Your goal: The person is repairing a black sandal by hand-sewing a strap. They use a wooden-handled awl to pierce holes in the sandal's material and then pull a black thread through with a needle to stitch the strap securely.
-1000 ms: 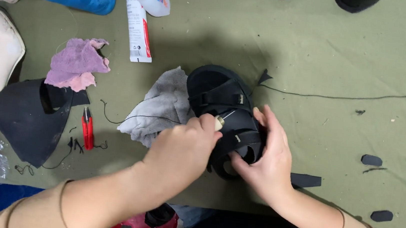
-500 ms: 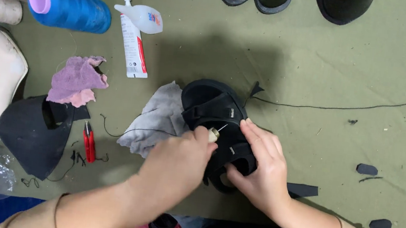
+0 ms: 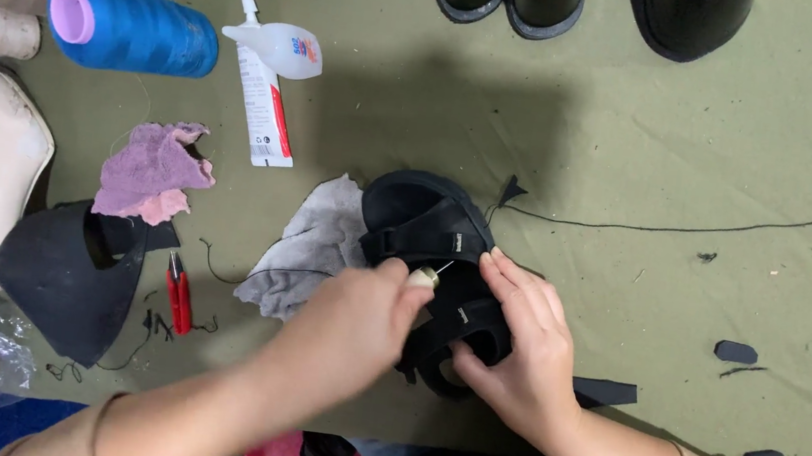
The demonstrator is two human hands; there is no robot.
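The black strapped sandal looks matt and suede-like. A thin metal needle glints. The olive-green cloth worktop is matt and woven. The blue thread spool has a faint sheen; the white glue bottle is glossy plastic.

A black strapped sandal lies flat on the olive surface, toe pointing away, with a thin needle at its strap.

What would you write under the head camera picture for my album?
Two hands work on a black sandal: left hand pushes a needle tool into its strap, right hand steadies it on the green table.
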